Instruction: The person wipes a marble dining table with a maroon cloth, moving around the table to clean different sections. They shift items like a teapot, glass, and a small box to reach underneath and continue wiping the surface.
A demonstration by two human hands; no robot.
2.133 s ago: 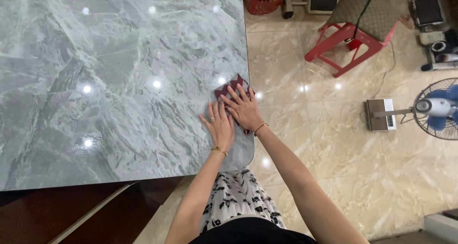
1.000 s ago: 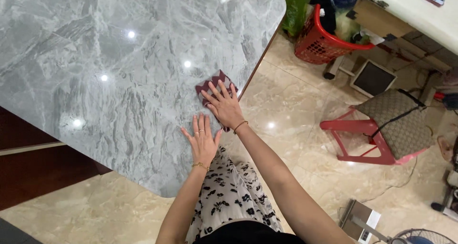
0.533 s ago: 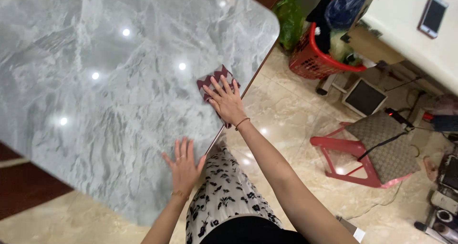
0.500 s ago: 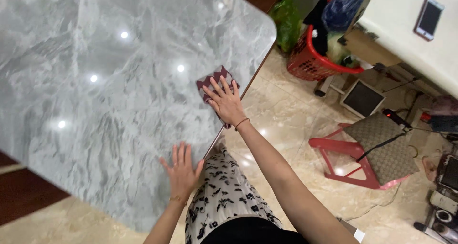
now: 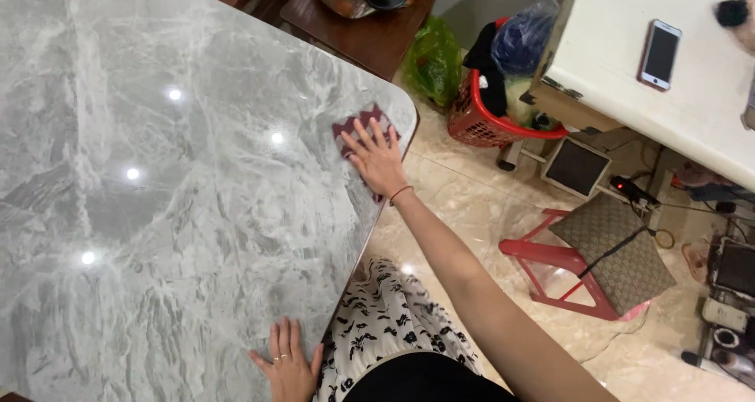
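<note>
My right hand [image 5: 379,160] presses flat, fingers spread, on a dark red zigzag-edged cloth [image 5: 363,127] at the far right corner of the grey marble tabletop [image 5: 173,213]; my left hand [image 5: 288,366] rests open, holding nothing, on its near edge.

One head-worn view only, looking steeply down from above and slightly right. Close over the grey marble table [image 5: 157,213], edge running diagonally, tiled floor [image 5: 472,213] beyond. Nothing shared with another view.
</note>
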